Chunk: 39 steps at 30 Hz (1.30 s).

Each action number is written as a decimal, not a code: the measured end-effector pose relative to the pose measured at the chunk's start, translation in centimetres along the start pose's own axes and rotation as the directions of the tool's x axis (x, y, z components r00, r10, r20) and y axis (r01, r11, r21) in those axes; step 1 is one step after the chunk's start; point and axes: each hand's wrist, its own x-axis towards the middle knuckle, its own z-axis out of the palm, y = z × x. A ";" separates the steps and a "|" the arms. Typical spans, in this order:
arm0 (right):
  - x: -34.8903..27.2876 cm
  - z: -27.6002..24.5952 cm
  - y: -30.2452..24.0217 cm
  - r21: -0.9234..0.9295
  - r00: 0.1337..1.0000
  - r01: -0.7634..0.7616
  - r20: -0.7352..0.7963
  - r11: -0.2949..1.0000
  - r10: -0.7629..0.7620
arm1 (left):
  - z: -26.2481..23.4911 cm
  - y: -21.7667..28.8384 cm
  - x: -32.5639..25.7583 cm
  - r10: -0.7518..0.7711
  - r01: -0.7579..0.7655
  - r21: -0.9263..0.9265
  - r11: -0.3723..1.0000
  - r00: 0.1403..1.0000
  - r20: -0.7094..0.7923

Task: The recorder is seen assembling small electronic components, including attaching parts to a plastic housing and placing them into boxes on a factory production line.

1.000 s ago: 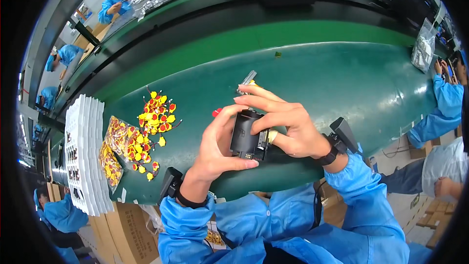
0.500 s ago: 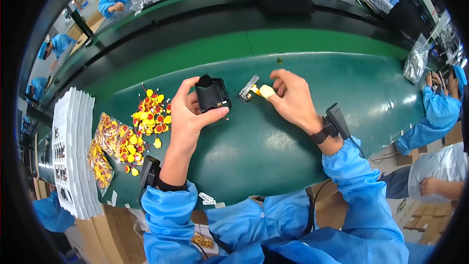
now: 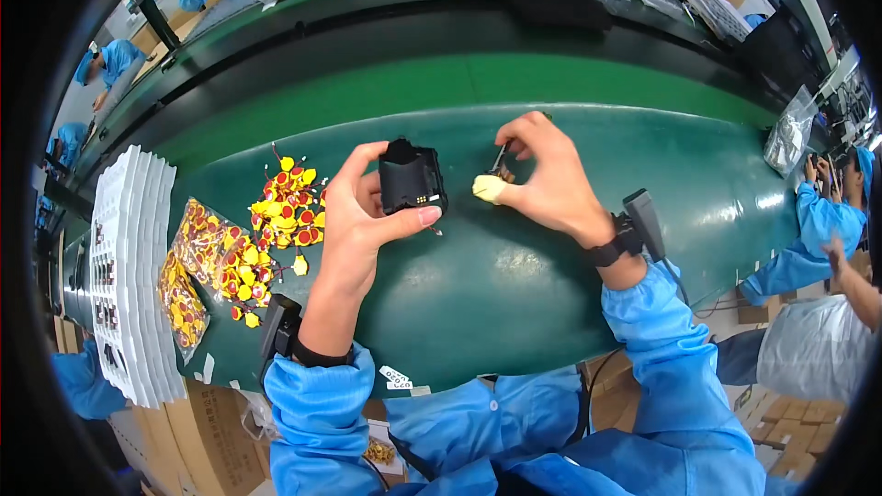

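My left hand [image 3: 356, 211] grips a black plastic housing [image 3: 411, 178] with small gold contacts near its lower edge, thumb along the bottom and fingers behind it. To the right, my right hand [image 3: 554, 174] pinches a small grey metal part [image 3: 501, 160], now seen nearly edge-on and partly hidden by the fingers. A pale yellow finger cot [image 3: 487, 187] covers my right thumb tip. The two held pieces are apart, both above the green work surface [image 3: 478, 303]. Left of my left hand lies a heap of small yellow-and-red parts with wires [image 3: 289, 207].
Clear bags of yellow-and-red parts [image 3: 188, 266] lie beside the heap. A stack of white trays [image 3: 133, 276] stands at the left edge. A green belt [image 3: 478, 78] runs across the far side. A clear bag [image 3: 788, 133] sits far right; co-workers are beyond and at the right.
My right hand has turned the metal part from flat to nearly edge-on, drawing its fingers around it. The housing stays in my left hand, appearing slightly farther right.
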 end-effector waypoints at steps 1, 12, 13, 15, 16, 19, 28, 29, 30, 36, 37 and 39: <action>-0.2 -0.5 0.4 0.318 0.998 0.028 -0.061 0.948 -0.008 | 0.1 0.0 0.2 -0.013 0.014 -0.041 0.999 1.000 0.024; -2.3 -2.6 -1.0 0.967 0.996 0.081 -0.090 0.243 0.025 | 1.4 -1.4 -0.4 -0.050 0.087 -0.116 0.989 0.957 0.287; -2.6 -2.7 -1.2 0.957 0.996 0.076 -0.085 0.278 0.018 | 1.7 -1.2 -0.5 -0.056 0.094 -0.118 0.989 0.955 0.291; -2.8 -3.1 -1.4 0.948 0.997 0.067 -0.074 0.311 0.010 | 1.8 -1.1 -0.5 -0.003 0.024 -0.073 0.997 0.961 0.277; -2.8 -3.3 -1.4 0.914 0.994 0.106 -0.101 0.391 -0.031 | 1.8 -1.2 -0.5 0.052 -0.047 -0.025 0.999 0.962 0.267; -3.3 -4.2 -1.8 0.854 0.986 0.167 -0.132 0.492 -0.104 | 1.2 -0.6 -0.7 0.160 -0.198 0.148 0.969 0.959 0.235; -3.6 -4.1 -2.7 0.554 0.914 0.402 -0.199 0.729 -0.353 | 1.5 -0.3 -1.1 0.330 -0.411 0.353 0.840 0.905 0.269; -3.6 -4.2 -2.7 0.500 0.905 0.422 -0.189 0.756 -0.381 | 1.5 -0.3 -1.1 0.329 -0.410 0.354 0.841 0.906 0.268; -3.6 -4.2 -2.7 0.443 0.896 0.443 -0.177 0.780 -0.408 | 1.5 -0.4 -1.1 0.369 -0.448 0.378 0.810 0.891 0.265; -3.6 -4.2 -3.1 0.375 0.879 0.473 -0.141 0.797 -0.455 | 1.5 -0.1 -1.5 0.423 -0.512 0.491 0.705 0.859 0.287; -3.6 -4.2 -3.1 0.374 0.880 0.471 -0.142 0.799 -0.452 | 1.6 -0.1 -1.4 0.422 -0.520 0.497 0.695 0.854 0.303; -3.6 -4.2 -3.1 0.327 0.875 0.481 -0.121 0.813 -0.469 | 1.6 0.0 -1.1 0.415 -0.523 0.490 0.698 0.852 0.318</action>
